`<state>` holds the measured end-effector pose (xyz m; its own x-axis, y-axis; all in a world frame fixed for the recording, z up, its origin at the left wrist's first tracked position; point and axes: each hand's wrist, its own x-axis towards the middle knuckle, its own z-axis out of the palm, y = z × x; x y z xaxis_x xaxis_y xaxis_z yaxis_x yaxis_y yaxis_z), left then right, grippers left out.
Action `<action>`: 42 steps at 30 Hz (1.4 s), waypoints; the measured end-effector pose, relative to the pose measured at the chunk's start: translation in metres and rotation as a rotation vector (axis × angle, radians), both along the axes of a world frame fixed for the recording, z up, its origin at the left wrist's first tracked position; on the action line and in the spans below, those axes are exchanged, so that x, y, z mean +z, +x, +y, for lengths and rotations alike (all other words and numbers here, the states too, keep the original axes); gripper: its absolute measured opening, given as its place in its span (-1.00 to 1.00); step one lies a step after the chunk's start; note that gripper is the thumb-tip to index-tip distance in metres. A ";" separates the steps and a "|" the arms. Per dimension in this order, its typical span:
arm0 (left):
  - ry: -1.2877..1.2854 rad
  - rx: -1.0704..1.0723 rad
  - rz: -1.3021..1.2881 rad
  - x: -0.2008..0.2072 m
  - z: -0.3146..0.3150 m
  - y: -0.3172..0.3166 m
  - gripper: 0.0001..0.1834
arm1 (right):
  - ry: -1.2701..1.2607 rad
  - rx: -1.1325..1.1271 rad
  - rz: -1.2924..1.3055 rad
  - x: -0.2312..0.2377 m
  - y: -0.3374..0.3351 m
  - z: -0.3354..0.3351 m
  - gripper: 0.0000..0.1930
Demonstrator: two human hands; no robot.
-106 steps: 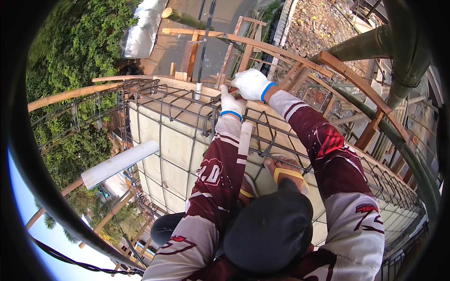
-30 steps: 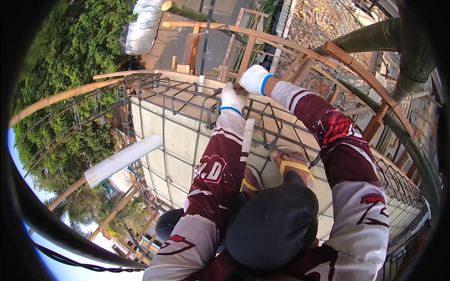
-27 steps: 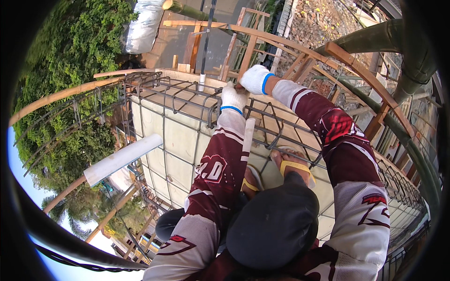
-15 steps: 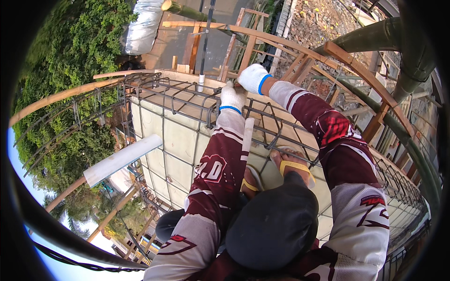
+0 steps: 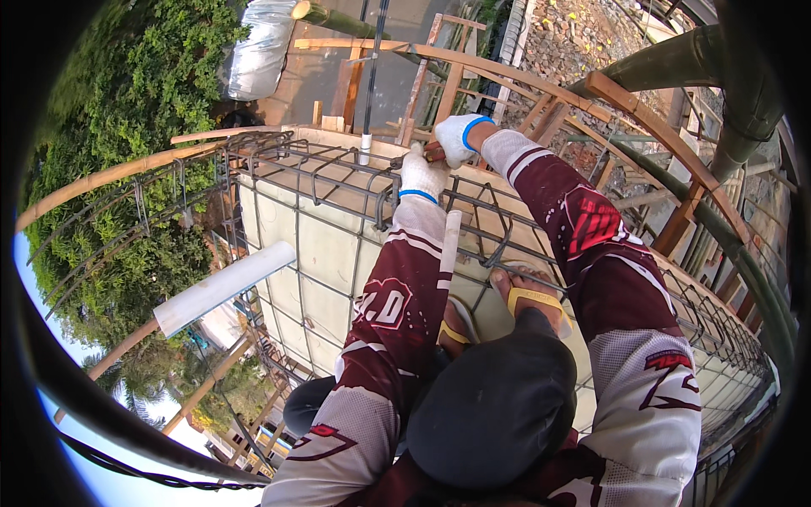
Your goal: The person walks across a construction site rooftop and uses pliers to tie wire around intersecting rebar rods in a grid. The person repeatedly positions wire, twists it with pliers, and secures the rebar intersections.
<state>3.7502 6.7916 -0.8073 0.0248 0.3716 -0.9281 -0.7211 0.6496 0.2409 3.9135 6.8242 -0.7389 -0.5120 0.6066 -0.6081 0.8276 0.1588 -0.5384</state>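
Both my hands wear white knit gloves with blue cuffs and meet at the far side of a rebar cage point(image 5: 338, 190). My left hand point(image 5: 425, 175) is closed at the top bars, its grip partly hidden. Just right of it and slightly higher, my right hand point(image 5: 457, 140) is closed around a short reddish-brown object point(image 5: 434, 152), perhaps a tool handle. That object's far end is hidden by the left glove. A white pipe point(image 5: 449, 245) stands beside my left forearm, and another white pipe point(image 5: 364, 150) rises beyond the cage with dark bars coming out of it.
My sandalled feet point(image 5: 532, 296) stand on a pale panel under a rebar mesh point(image 5: 296, 245). A white-grey board point(image 5: 224, 287) juts out left. Curved wooden rails point(image 5: 507, 80) and thick green bamboo poles point(image 5: 667, 68) border the far and right sides. Rubble point(image 5: 566, 51) lies below.
My right hand has turned and shifted slightly, so the reddish-brown object shows more between the gloves. My left hand stays at nearly the same spot on the cage.
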 end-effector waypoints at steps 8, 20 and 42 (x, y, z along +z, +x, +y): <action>-0.019 0.081 0.061 -0.006 0.002 -0.001 -0.64 | 0.088 -0.124 -0.013 0.021 0.008 -0.001 -0.64; -0.011 -0.013 0.072 -0.024 0.001 -0.001 -0.67 | 0.389 -0.104 -0.004 -0.009 0.007 -0.004 -0.55; 0.035 -0.009 0.008 0.004 0.000 0.008 -0.57 | 0.318 -0.048 0.080 -0.020 0.016 -0.013 -0.69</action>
